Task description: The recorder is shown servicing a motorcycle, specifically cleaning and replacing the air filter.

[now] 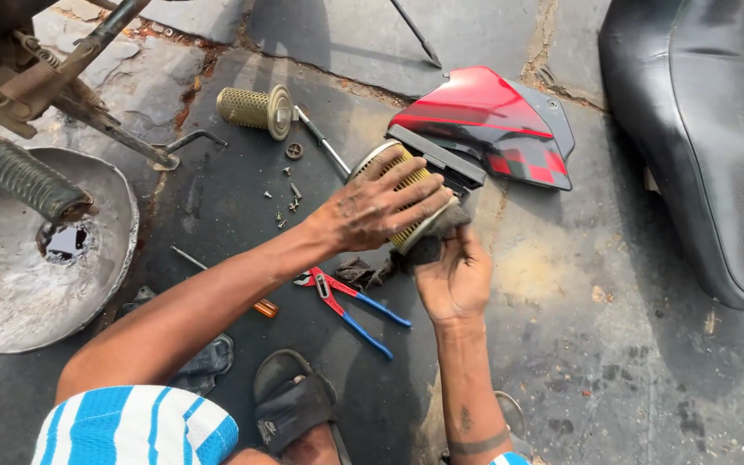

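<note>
Head view, as I read it from my station: a cylindrical air filter (pixel 406 194) with a yellow pleated wall and pale end rims is held above the dark stone floor (pixel 613 327), between both hands. My left hand (pixel 372 211) lies over its top, fingers (pixel 424 185) spread and curled across the pleats; my right hand (pixel 454 275) cups it from below through a dark rag (pixel 437 232), fingers closed on the cloth. Just behind sits a red and black side panel (pixel 497 125). Blue-handled pliers (pixel 355 301) lie on the floor below the hands, small screws (pixel 288 194) and a brass mesh strainer (pixel 256 109) to the left, a metal basin (pixel 10 284) beyond, and a black seat (pixel 699 146) at right.
</note>
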